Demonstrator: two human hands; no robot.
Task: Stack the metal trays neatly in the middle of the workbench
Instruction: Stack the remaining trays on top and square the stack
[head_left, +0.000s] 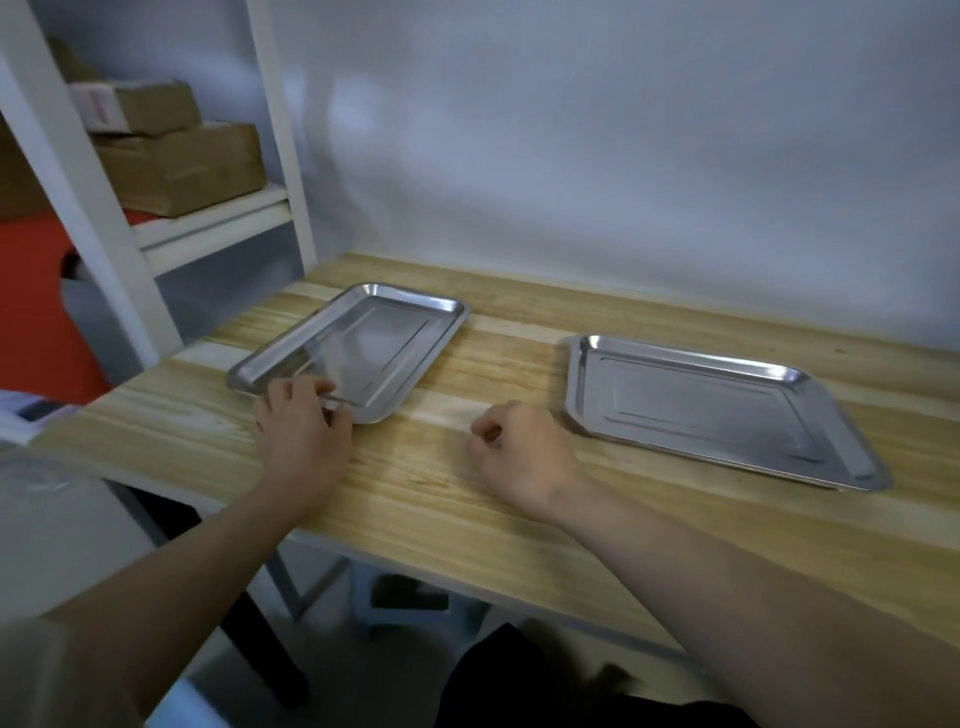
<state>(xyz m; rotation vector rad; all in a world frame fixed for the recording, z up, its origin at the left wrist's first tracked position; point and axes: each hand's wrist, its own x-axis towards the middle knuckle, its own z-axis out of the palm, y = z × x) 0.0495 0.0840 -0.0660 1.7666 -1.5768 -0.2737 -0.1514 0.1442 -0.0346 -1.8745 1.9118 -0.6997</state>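
Observation:
Two shiny rectangular metal trays lie flat on the wooden workbench (447, 483). The smaller tray (358, 345) sits at the left, angled, and the larger tray (717, 410) sits at the right. My left hand (301, 428) grips the near edge of the smaller tray, fingers on the rim and thumb at its near corner. Between the two trays, my right hand (519, 457) rests on the wood as a loose fist with nothing in it. It lies just left of the larger tray, not touching it.
A white shelf unit (208, 228) stands at the left end of the bench, with cardboard boxes (176, 156) on its shelf. A grey wall runs along the back edge. Bare wood shows between the trays and along the front edge.

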